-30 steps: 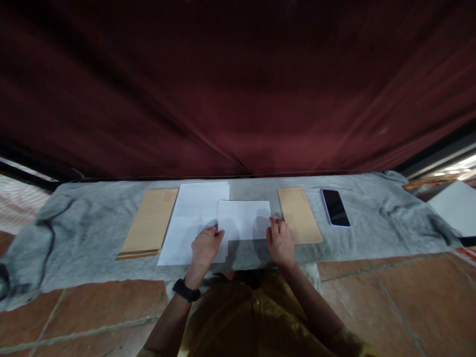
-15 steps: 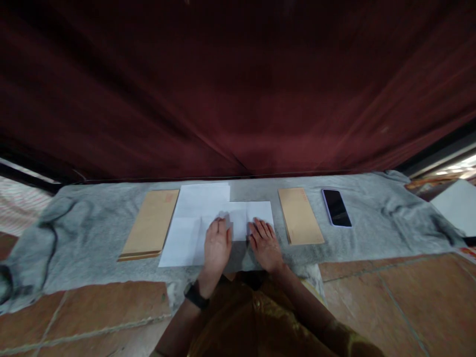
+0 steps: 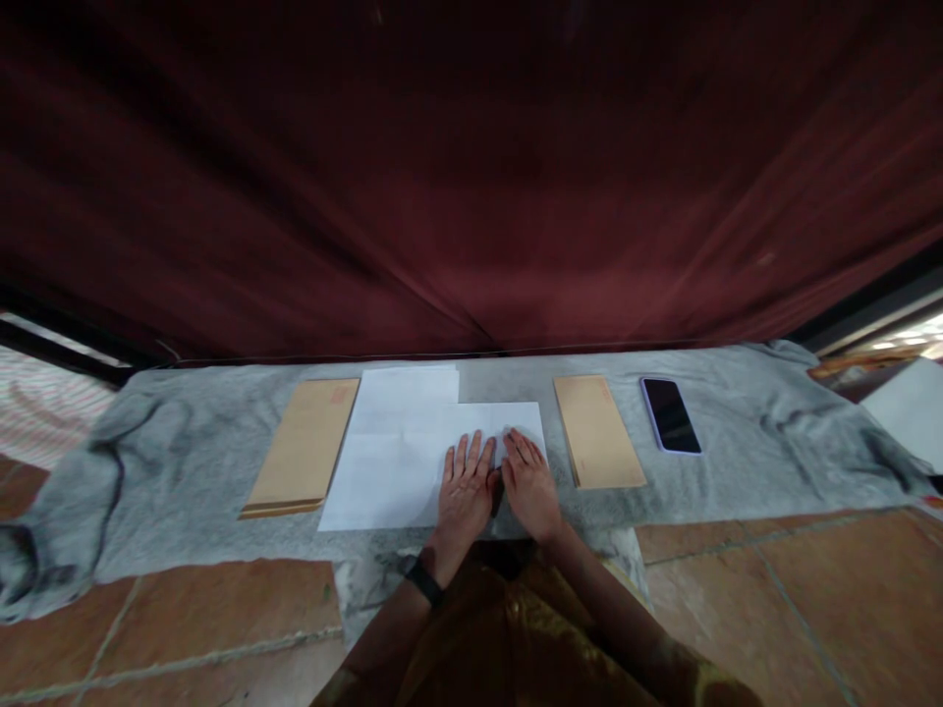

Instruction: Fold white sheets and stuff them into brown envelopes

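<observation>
My left hand and my right hand lie side by side, fingers stretched flat, pressing on a folded white sheet on the grey cloth. Under and to the left of that sheet is a stack of white paper. A black watch is on my left wrist. Neither hand holds anything.
A stack of brown envelopes lies left of the paper. One brown envelope lies to the right, with a dark phone beyond it. A dark red curtain hangs behind. Tiled floor shows in front. A white object sits far right.
The hands, first at the sheet's lower corners, came together at its middle and spread flat. The sheet has been folded away from me and looks shorter.
</observation>
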